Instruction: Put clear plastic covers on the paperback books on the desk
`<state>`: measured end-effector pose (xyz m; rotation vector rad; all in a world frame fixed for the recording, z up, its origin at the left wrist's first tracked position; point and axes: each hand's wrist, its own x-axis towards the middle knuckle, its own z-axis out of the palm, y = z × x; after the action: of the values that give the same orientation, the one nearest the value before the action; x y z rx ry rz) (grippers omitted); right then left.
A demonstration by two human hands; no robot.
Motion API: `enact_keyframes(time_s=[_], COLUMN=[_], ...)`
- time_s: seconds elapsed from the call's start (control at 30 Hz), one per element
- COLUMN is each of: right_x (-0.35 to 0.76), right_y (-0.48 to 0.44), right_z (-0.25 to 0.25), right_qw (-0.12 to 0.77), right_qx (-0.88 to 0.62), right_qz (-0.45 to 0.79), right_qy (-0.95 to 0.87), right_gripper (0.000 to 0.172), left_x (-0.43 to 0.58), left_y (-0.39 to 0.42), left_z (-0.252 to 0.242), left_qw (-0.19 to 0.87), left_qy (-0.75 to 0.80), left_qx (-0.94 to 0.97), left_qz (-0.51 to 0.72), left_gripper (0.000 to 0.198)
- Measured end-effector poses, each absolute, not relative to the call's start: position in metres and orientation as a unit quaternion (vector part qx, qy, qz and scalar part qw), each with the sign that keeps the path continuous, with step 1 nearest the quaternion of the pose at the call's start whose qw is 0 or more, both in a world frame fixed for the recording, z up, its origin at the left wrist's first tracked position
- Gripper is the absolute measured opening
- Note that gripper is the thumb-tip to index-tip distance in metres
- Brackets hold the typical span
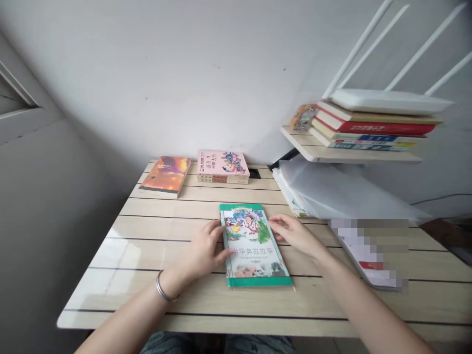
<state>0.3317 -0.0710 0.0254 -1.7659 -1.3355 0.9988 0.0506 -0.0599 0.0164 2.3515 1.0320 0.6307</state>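
Note:
A book with green bands at top and bottom and an illustrated cover (254, 241) lies flat on the slatted table, right in front of me. My left hand (208, 248), with a silver bangle at the wrist, holds its left side, the thumb over the cover's edge and the fingers along the side. From the other side my right hand (289, 231) grips the right edge with bent fingers; its thumb is partly hidden. Farther back lie a pink book (223, 163), stacked on another book, and an orange book (165, 174) to its left.
The slatted table (147, 290) meets the wall at the back. On the right, a raised shelf (324, 152) bears stacked books (383, 128) and a white flat device (391, 102). Below it are papers under a translucent sheet (339, 189) and a partly blurred flat item (372, 265).

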Motion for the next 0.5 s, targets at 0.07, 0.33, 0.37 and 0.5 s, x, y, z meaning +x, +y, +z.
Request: enact_keyframes(time_s=[0.07,0.33,0.37,0.5], right_x=[0.334,0.327,0.327,0.327], right_y=[-0.067,-0.049,-0.047,-0.044], right_z=[0.023,0.023,0.021,0.016], right_qw=[0.340,0.288,0.284,0.293], right_qx=[-0.680,-0.735,-0.737,-0.718], right_qz=[0.435,0.404,0.393,0.378], right_qy=[-0.482,-0.462,-0.471,-0.505], right_gripper=[0.022,0.032,0.034,0.036], left_x=[0.049,0.050,0.051,0.055], left_y=[-0.060,-0.057,-0.057,-0.061], left_z=[0.017,0.009,0.009,0.010], left_qw=[0.240,0.234,0.230,0.199], left_qy=[0.364,0.366,0.367,0.375], left_qx=[0.878,0.891,0.893,0.901], left_qz=[0.195,0.134,0.122,0.087], left_gripper=[0.073,0.101,0.102,0.098])
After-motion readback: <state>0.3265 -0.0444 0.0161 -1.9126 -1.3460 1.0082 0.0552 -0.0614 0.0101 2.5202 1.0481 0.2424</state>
